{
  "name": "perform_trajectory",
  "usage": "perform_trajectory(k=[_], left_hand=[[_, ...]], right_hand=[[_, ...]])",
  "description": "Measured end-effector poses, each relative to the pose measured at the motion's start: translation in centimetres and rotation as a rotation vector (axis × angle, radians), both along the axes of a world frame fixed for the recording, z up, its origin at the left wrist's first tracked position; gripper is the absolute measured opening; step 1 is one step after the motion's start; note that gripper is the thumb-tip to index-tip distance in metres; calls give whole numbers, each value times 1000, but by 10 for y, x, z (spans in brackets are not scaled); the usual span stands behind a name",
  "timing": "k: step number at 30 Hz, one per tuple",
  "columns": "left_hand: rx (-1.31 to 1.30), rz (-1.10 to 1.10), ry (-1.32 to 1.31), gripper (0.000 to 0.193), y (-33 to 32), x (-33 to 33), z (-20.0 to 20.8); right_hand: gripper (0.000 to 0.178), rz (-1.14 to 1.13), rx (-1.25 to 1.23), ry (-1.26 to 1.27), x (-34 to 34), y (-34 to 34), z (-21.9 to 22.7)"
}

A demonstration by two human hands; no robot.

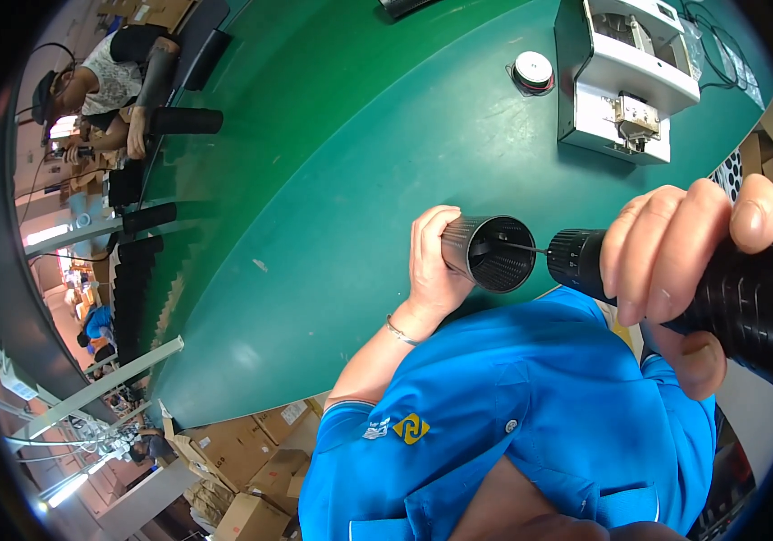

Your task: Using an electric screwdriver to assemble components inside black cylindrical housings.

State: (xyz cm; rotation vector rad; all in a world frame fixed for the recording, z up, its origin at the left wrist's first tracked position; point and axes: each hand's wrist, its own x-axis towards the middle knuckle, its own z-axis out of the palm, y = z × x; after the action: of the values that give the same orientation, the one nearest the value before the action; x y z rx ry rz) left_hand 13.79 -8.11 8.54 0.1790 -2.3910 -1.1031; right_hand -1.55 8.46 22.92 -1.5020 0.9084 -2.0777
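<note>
My left hand [433, 263] is wrapped round a black, hollow cylinder [464, 245] with a finely ribbed or perforated wall. Its open end is turned toward the right. My right hand [675, 257] grips a black electric screwdriver [576, 258] by its thick body, held nearly level. From the driver's collar a thin dark bit [521, 247] reaches into the cylinder's mouth. Where its tip rests inside is too dark to make out.
A white and black bench machine [616, 99] stands at the far right of the green table [350, 298]. Beside it lies a round white-topped part [533, 70] with thin wires. At the far left a person [120, 81] works near several black cylinders [186, 121]. Cardboard boxes [246, 442] stand below the table edge.
</note>
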Motion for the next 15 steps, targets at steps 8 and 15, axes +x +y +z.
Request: perform_trajectory(k=[8, 15], left_hand=[[12, -13, 7, 61, 2, -4, 1], [-16, -13, -42, 64, -3, -8, 0]], right_hand=[[63, -63, -81, -29, 11, -9, -7], [64, -175, 26, -133, 4, 9, -5]])
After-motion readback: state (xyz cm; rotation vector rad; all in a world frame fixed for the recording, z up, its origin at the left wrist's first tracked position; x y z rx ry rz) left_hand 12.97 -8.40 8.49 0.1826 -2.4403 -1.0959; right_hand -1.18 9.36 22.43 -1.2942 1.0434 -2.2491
